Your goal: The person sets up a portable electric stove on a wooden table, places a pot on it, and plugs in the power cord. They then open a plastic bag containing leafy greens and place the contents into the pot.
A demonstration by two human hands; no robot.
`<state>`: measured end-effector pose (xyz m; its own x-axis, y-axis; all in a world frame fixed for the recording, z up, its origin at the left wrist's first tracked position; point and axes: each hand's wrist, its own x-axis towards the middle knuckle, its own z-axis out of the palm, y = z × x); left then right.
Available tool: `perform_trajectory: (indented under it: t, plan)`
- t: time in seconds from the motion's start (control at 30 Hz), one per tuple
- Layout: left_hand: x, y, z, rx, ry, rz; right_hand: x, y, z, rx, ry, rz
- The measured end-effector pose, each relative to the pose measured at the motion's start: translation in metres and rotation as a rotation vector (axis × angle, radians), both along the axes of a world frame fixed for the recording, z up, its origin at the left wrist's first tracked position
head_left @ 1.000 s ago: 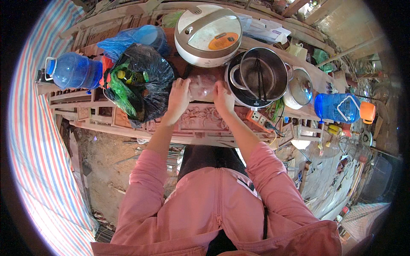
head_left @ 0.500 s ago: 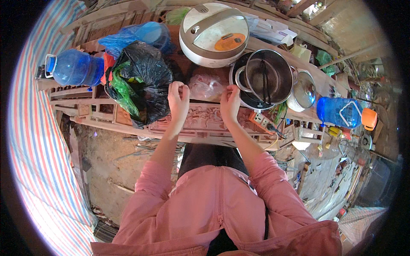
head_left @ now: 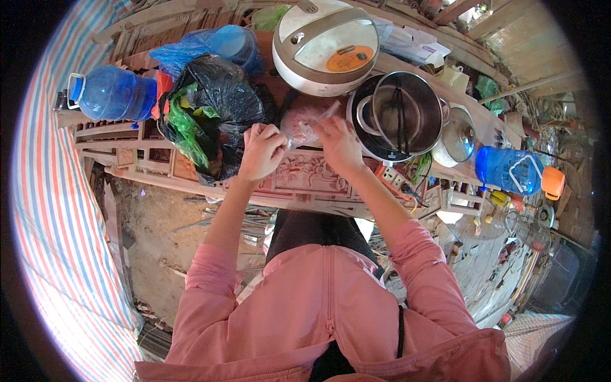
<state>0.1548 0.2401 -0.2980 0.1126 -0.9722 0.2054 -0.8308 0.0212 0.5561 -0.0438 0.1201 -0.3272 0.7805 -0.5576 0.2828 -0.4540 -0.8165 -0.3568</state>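
Note:
A clear plastic bag (head_left: 300,122) with something pinkish in it lies on the wooden table, between my two hands. The fingers of my left hand (head_left: 261,153) are curled closed on the bag's near left edge. My right hand (head_left: 341,148) has its bent fingers on the bag's right side, pinching the plastic. What the bag holds is too blurred to name. Just left of my left hand sits a black plastic bag (head_left: 226,95) with a green bag (head_left: 186,130) in its opening. A dark cooking pot (head_left: 420,127) holding black chopsticks (head_left: 398,114) stands right of my right hand.
Behind the clear bag stands a white and brown rice cooker (head_left: 312,44). The pot rests on a black electric cooker (head_left: 382,151), with a glass lid (head_left: 459,137) beside it. Blue water jugs stand at the left (head_left: 118,95) and right (head_left: 506,169). A power strip (head_left: 393,178) hangs near the table's front edge.
Both hands have moved onto the clear bag and turned inward. The left fingers have closed on its edge, and the bag's plastic is pulled toward me.

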Motion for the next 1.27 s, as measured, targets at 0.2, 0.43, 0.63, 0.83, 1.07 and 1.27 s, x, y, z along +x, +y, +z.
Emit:
perform_trajectory:
  t: [0.2, 0.43, 0.63, 0.83, 1.07, 1.27]
  plan:
    - [-0.013, -0.004, 0.001, 0.028, 0.150, -0.073, 0.016, 0.010, 0.009, 0.337, 0.480, -0.011]
    - [-0.022, 0.004, -0.020, 0.090, 0.364, 0.308, 0.040, -0.006, -0.003, 0.053, 0.114, 0.062]
    - [-0.030, 0.007, -0.032, 0.116, 0.902, 0.598, 0.041, -0.024, 0.001, 0.253, -0.048, -0.060]
    - [-0.050, 0.013, -0.060, 0.118, 1.316, 0.711, 0.039, -0.023, 0.024, 0.626, -0.200, -0.138]
    - [-0.058, -0.008, -0.118, 0.189, 0.900, 0.717, 0.032, -0.021, 0.049, 0.899, -0.278, -0.177]
    - [-0.052, -0.007, -0.130, 0.295, 0.950, 0.749, 0.028, -0.027, 0.072, 1.281, -0.580, -0.175]
